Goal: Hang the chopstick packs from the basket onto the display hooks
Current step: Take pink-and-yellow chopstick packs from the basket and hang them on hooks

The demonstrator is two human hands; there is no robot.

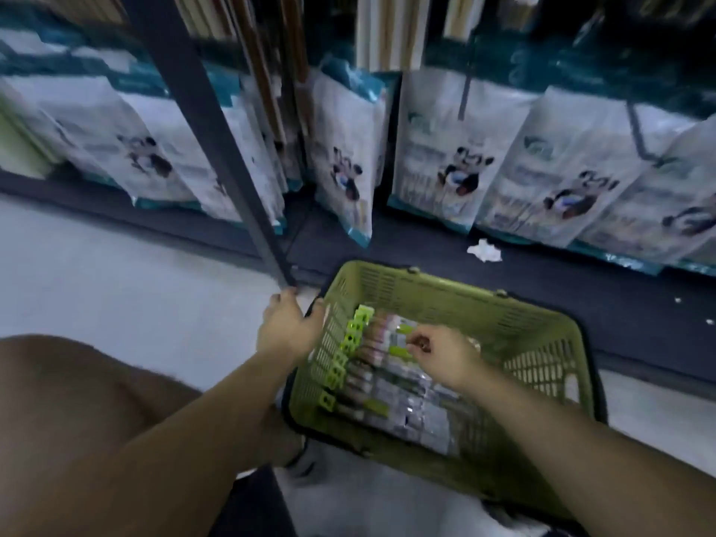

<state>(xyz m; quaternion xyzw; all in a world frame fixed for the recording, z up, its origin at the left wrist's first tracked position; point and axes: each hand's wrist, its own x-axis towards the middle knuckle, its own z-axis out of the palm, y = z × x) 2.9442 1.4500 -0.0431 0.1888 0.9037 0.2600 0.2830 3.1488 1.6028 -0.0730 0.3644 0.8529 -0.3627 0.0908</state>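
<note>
A green plastic basket (pixel 542 331) sits on the floor in front of me. Several chopstick packs (pixel 391 385) with bright green hang tabs lie inside it. My left hand (pixel 286 327) grips the basket's left rim near the far corner. My right hand (pixel 441 352) is inside the basket, its fingers curled down onto the green tab of one pack; the view is blurred, so the pinch is unclear. Hanging chopstick packs (pixel 391 29) show along the top edge, on the display above.
White bags with a panda print (pixel 457 160) stand in a row on the dark bottom shelf. A dark metal upright (pixel 217 133) slants down to the floor beside my left hand. A crumpled white paper (pixel 484 250) lies on the shelf base. My knee (pixel 77 401) is at lower left.
</note>
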